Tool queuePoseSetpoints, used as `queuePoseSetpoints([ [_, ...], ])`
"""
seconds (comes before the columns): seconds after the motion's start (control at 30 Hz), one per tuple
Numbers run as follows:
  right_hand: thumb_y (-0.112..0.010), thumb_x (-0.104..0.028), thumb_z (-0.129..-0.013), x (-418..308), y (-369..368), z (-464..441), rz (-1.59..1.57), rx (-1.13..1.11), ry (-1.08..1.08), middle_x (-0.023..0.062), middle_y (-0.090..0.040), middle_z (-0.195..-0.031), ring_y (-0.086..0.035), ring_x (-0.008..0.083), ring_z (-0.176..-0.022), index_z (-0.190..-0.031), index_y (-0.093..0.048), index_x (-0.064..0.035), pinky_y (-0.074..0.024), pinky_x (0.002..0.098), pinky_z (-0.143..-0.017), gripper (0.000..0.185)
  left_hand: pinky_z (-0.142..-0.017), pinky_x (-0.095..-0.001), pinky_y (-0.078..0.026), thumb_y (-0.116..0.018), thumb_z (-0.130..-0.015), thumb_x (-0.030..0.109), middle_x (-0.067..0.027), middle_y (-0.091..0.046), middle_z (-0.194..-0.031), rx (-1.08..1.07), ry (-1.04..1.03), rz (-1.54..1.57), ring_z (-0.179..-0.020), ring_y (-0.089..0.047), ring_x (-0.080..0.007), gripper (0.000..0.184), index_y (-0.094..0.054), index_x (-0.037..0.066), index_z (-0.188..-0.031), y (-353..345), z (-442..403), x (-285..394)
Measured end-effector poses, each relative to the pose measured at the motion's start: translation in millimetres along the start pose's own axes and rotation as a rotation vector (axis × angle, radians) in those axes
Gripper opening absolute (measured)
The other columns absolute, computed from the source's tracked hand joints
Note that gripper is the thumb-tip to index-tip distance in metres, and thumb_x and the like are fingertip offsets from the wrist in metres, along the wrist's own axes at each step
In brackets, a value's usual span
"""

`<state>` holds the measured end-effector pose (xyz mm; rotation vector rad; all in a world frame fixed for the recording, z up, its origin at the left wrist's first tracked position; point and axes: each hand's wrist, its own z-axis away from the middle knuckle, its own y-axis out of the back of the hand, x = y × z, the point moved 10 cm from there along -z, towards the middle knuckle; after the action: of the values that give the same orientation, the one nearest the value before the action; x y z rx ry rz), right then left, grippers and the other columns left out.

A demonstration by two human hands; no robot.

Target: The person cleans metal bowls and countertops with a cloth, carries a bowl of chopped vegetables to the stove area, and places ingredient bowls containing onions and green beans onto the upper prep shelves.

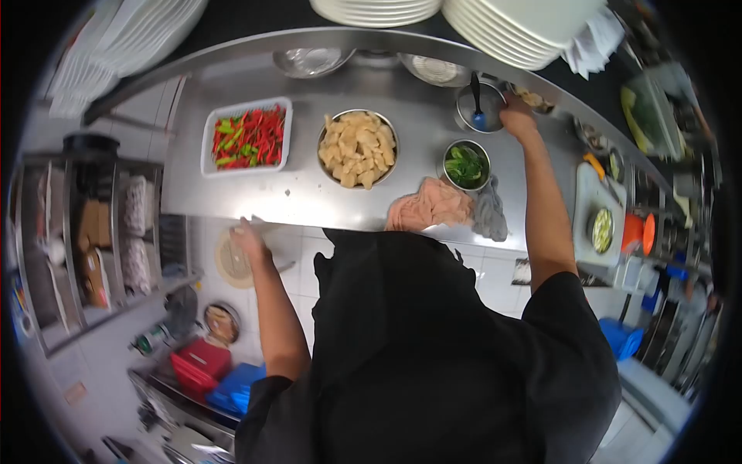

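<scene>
We are looking down on a long brushed-steel counter (263,195), its near edge running just in front of a black-clad torso. Our right hand (516,114) is reaching to the far right side and touching the right rim of a round, deep steel container (464,106), inside which a black-handled utensil with a blue end (477,99) is leaning toward the far rim; we cannot tell how tightly the fingers are closing. Our left hand (249,241) is hanging loosely open at the counter's near edge, toward its left end, its fingers blurring slightly.

Along the left, a white rectangular plastic tray (287,133) is holding red and green peppers (251,139). Strips of steel are separating it from a round steel bowl (389,121) of pale tan pieces (357,148), and that bowl from the container. Nearer than the container, a small steel bowl (487,173) is carrying dark green leaves (464,164), with a peach cloth (429,206) and a grey cloth (489,214) lying close beside it, reaching the near edge. Overhead, stacked white plates (506,35) are bordering the far side.
</scene>
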<state>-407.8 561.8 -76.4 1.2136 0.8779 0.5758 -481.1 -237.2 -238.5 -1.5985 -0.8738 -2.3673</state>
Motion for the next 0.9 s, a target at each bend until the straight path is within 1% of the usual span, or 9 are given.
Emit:
queuePoseSetpoints([
  [0.03,-0.057,-0.027,-0.095,-18,3,-8,0.027,0.008,0.072,0.0245,-0.069,-0.119,-0.065,0.0426,-0.112,-0.120,-0.068,-0.0076,-0.0506,0.0500,-0.096,0.034,-0.114,-0.0448,-0.042,-0.061,-0.100,0.048,-0.0302,-0.038,-0.156,0.004,0.111,0.159,-0.138,-0.049,-0.0390,0.088,-0.024,-0.008,-0.156,-15,-16,-26],
  [0.1,-0.056,-0.028,-0.099,-54,12,-27,0.081,0.033,0.216,0.0247,-0.070,-0.112,-0.066,0.0430,-0.107,-0.115,-0.067,-0.0073,-0.0506,0.0488,-0.090,0.028,-0.114,-0.0444,-0.042,-0.061,-0.099,0.054,-0.0299,-0.037,-0.158,-0.018,0.280,0.232,-0.138,-0.049,-0.0390,0.093,-0.024,-0.008,-0.157,-42,9,-8],
  [0.17,-0.057,-0.029,-0.100,-106,18,-39,0.065,0.091,0.417,0.0244,-0.070,-0.109,-0.067,0.0412,-0.105,-0.114,-0.067,-0.0063,-0.0499,0.0476,-0.090,0.028,-0.111,-0.0447,-0.043,-0.060,-0.100,0.050,-0.0322,-0.045,-0.149,0.251,0.156,0.019,-0.135,-0.051,-0.0418,0.087,-0.026,-0.009,-0.155,-50,-2,-16],
  [0.23,-0.058,-0.029,-0.100,-150,5,-55,0.037,0.065,0.564,0.0242,-0.070,-0.107,-0.067,0.0397,-0.104,-0.113,-0.067,-0.0051,-0.0497,0.0468,-0.090,0.028,-0.110,-0.0480,-0.044,-0.056,-0.102,0.046,-0.0336,-0.049,-0.145,0.296,0.038,0.190,-0.132,-0.052,-0.0451,0.080,-0.029,-0.009,-0.152,-56,-3,-14],
  [0.4,-0.061,-0.027,-0.099,-264,-39,-84,0.106,-0.078,0.784,0.0224,-0.071,-0.108,-0.068,0.0387,-0.103,-0.113,-0.068,-0.0046,-0.0496,0.0475,-0.089,0.027,-0.106,-0.0532,-0.046,-0.053,-0.103,0.047,-0.0364,-0.053,-0.138,0.409,0.073,-0.180,-0.125,-0.056,-0.0500,0.076,-0.032,-0.010,-0.149,-44,19,11],
  [0.5,-0.063,-0.028,-0.099,-304,-75,-97,0.128,-0.230,0.769,0.0182,-0.072,-0.111,-0.068,0.0384,-0.106,-0.116,-0.071,-0.0090,-0.0506,0.0471,-0.091,0.027,-0.104,-0.0538,-0.047,-0.052,-0.103,0.049,-0.0355,-0.054,-0.137,0.434,0.104,-0.228,-0.123,-0.058,-0.0499,0.076,-0.036,-0.010,-0.146,-44,25,17],
  [0.6,-0.064,-0.029,-0.098,-321,-98,-113,0.188,-0.157,0.796,0.0142,-0.073,-0.114,-0.068,0.0370,-0.108,-0.115,-0.072,-0.0135,-0.0526,0.0474,-0.093,0.025,-0.105,-0.0532,-0.047,-0.053,-0.103,0.048,-0.0334,-0.054,-0.138,0.445,0.088,-0.221,-0.123,-0.058,-0.0492,0.073,-0.037,-0.010,-0.145,-43,27,21],
  [0.8,-0.070,-0.038,-0.093,-326,-94,-127,0.386,-0.064,0.666,0.0118,-0.074,-0.113,-0.069,0.0327,-0.110,-0.110,-0.074,-0.0159,-0.0553,0.0486,-0.092,0.029,-0.105,-0.0530,-0.047,-0.052,-0.103,0.046,-0.0346,-0.054,-0.138,0.442,0.067,-0.216,-0.124,-0.057,-0.0489,0.073,-0.035,-0.011,-0.146,-43,31,33],
  [0.9,-0.072,-0.043,-0.091,-331,-68,-116,0.364,0.363,0.787,0.0115,-0.076,-0.106,-0.071,0.0336,-0.103,-0.106,-0.075,-0.0164,-0.0559,0.0495,-0.090,0.030,-0.105,-0.0529,-0.047,-0.051,-0.104,0.046,-0.0347,-0.054,-0.138,0.426,0.072,-0.191,-0.124,-0.057,-0.0487,0.072,-0.034,-0.011,-0.145,-43,33,37],
])
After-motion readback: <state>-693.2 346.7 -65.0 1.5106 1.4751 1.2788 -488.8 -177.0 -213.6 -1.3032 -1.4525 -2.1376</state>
